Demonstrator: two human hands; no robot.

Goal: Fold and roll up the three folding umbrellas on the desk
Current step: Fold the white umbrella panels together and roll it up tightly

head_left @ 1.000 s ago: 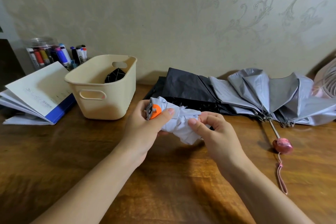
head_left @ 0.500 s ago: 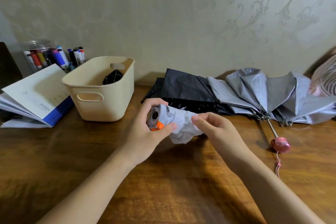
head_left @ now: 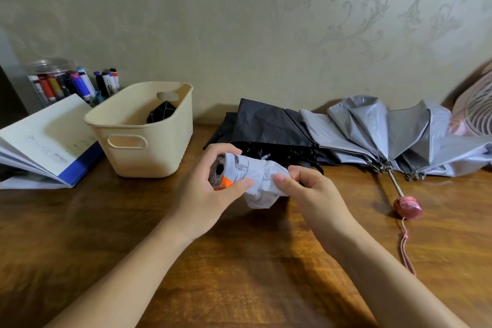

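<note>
A small light grey umbrella (head_left: 255,178) with an orange button is bunched up above the desk's middle. My left hand (head_left: 210,189) grips its handle end, thumb by the orange button. My right hand (head_left: 306,189) pinches the crumpled fabric at its other side. Behind it a black umbrella (head_left: 269,125) lies loosely folded on the desk. To the right lies a grey umbrella (head_left: 386,133) with its canopy spread and a pink handle (head_left: 407,207) with a strap pointing toward me.
A cream plastic basket (head_left: 143,141) with a dark item inside stands at the left. Left of it lie an open book (head_left: 45,136) and a jar of markers (head_left: 56,82). A pink fan (head_left: 476,112) stands at the far right. The wooden desk (head_left: 239,261) meets a wall behind.
My left hand has turned the umbrella's handle end toward me, so the orange button moved lower. My right hand has shifted its pinch along the fabric. The view moved slightly.
</note>
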